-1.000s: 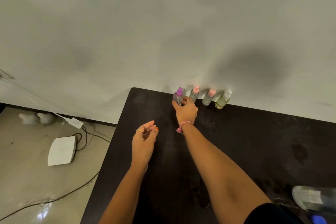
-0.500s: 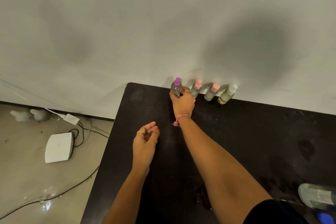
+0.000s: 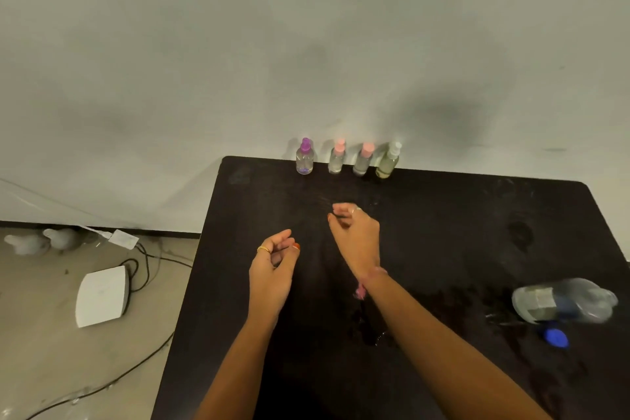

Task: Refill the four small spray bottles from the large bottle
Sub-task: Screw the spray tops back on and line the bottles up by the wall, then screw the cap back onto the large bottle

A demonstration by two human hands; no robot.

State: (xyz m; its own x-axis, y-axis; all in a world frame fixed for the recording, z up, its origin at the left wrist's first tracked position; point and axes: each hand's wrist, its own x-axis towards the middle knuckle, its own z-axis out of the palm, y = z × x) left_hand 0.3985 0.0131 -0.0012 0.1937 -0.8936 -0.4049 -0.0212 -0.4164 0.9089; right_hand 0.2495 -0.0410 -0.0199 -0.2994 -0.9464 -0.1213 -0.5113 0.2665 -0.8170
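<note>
Several small spray bottles stand in a row at the far edge of the black table (image 3: 443, 232), against the wall: a purple-capped bottle (image 3: 304, 157), two pink-capped bottles (image 3: 337, 157) (image 3: 363, 160) and a white-capped bottle (image 3: 388, 162). The large clear bottle (image 3: 564, 300) stands at the right, its blue cap (image 3: 555, 337) lying beside it. My right hand (image 3: 356, 232) hovers mid-table below the row, fingers loosely curled, holding nothing. My left hand (image 3: 272, 269) hangs beside it, loosely curled and empty.
Wet patches darken the table between my arms and near the large bottle. On the floor at the left lie a white box (image 3: 102, 297), cables (image 3: 143, 262) and a power adapter (image 3: 124, 239). A plain wall rises behind the table.
My right hand has let go of the purple-capped bottle, which stays at the wall, and has drawn back toward me. My left hand has hardly moved.
</note>
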